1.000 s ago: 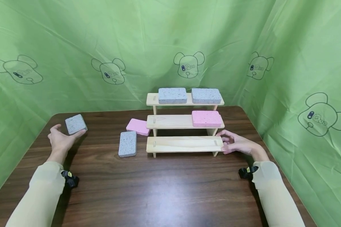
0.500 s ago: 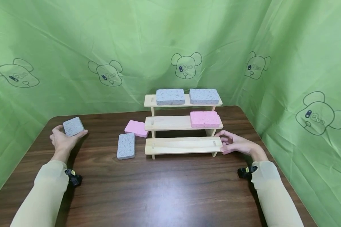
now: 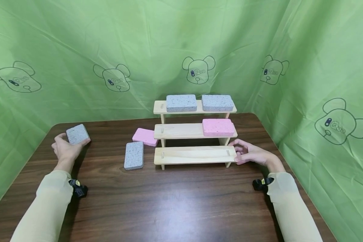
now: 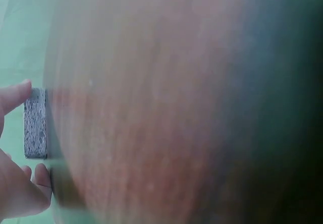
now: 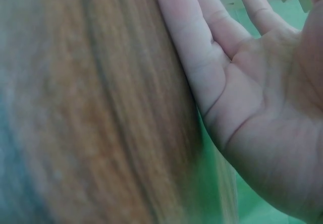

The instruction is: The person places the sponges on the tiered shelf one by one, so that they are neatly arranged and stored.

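My left hand [image 3: 67, 150] is at the far left of the table, thumb and fingers spread on either side of a blue-grey speckled sponge [image 3: 77, 133]. The thumb touches that sponge's near right corner; in the left wrist view a small gap shows between the sponge [image 4: 36, 123] and the fingers below it. At the right end of a three-tier wooden display stand [image 3: 193, 155], my right hand [image 3: 251, 153] holds the lowest tier's end between thumb and fingers. Two blue-grey sponges [image 3: 181, 103] lie on the top tier. A pink sponge [image 3: 218, 127] lies on the middle tier's right side.
Left of the stand, another pink sponge [image 3: 145, 136] lies flat near its legs, with a blue-grey sponge [image 3: 134, 155] in front of it. Green curtains [image 3: 151, 40] hang behind and at the right of the brown wooden table [image 3: 157, 201].
My left hand has come in around the sponge at the far left, its thumb now against the corner. The right hand has kept its place at the stand; the head view has shifted slightly.
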The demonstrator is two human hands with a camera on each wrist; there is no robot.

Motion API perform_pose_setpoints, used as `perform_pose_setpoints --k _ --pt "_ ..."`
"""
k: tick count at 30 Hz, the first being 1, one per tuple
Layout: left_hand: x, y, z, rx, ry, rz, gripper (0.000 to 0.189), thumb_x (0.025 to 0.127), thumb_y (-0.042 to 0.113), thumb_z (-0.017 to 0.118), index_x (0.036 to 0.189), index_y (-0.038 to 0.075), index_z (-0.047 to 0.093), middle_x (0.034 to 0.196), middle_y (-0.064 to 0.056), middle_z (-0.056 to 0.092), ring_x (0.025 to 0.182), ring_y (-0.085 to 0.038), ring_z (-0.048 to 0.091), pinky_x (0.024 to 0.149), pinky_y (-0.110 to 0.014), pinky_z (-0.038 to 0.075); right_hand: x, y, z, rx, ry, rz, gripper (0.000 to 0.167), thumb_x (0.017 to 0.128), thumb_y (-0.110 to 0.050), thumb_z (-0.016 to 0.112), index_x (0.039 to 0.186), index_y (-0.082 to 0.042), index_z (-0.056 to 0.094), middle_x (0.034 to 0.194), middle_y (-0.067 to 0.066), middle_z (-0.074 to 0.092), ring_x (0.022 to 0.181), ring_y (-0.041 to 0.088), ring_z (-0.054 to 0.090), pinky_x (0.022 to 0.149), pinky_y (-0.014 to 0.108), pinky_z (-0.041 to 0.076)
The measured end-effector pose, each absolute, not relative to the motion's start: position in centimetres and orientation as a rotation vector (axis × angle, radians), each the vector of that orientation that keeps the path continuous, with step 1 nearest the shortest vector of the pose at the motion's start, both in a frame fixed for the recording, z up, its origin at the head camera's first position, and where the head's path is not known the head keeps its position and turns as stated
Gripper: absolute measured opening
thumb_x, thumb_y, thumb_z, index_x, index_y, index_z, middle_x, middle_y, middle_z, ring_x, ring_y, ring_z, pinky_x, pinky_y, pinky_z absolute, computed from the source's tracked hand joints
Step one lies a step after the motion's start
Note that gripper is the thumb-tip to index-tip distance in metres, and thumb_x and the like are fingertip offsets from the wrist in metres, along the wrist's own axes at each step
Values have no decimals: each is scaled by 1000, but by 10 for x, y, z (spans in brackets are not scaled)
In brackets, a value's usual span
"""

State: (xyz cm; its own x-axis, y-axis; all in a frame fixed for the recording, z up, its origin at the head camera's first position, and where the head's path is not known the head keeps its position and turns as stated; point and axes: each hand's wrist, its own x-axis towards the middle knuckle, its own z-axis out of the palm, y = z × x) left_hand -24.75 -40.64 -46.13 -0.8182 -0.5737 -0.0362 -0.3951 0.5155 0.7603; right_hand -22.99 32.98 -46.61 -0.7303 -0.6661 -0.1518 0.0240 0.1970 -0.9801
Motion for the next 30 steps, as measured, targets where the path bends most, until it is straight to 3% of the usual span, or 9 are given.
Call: perform_pose_setpoints --k 7,16,26,30 --pt "-250 -409 -462 827 -2489 -1198 93 86 32 74 157 7 19 153 -29 20 142 -43 19 117 -50 22 -231 329 -468 -559 1908 -1579 58 89 2 70 139 -10 42 122 16 58 102 19 56 87 42 58" --pt "-252 -409 -462 842 -2508 -1207 109 82 56 76 158 8 15 154 -30 17 143 -43 17 117 -54 22 -231 329 -466 -636 1913 -1583 60 88 8 70 139 -5 40 123 17 60 103 18 58 86 32 56" --pt "-253 -409 -462 847 -2490 -1235 99 86 44 74 158 8 18 154 -28 18 143 -42 19 118 -51 22 -228 327 -461 -608 1937 -1572 61 87 8 72 137 -6 42 126 17 59 105 19 57 87 32 55" --pt "-252 -413 -459 747 -2539 -1258 92 87 31 73 158 6 20 155 -28 24 138 -42 27 108 -46 34 -227 327 -460 -610 1937 -1571 60 87 8 71 137 -6 42 126 16 59 106 19 58 88 32 55"
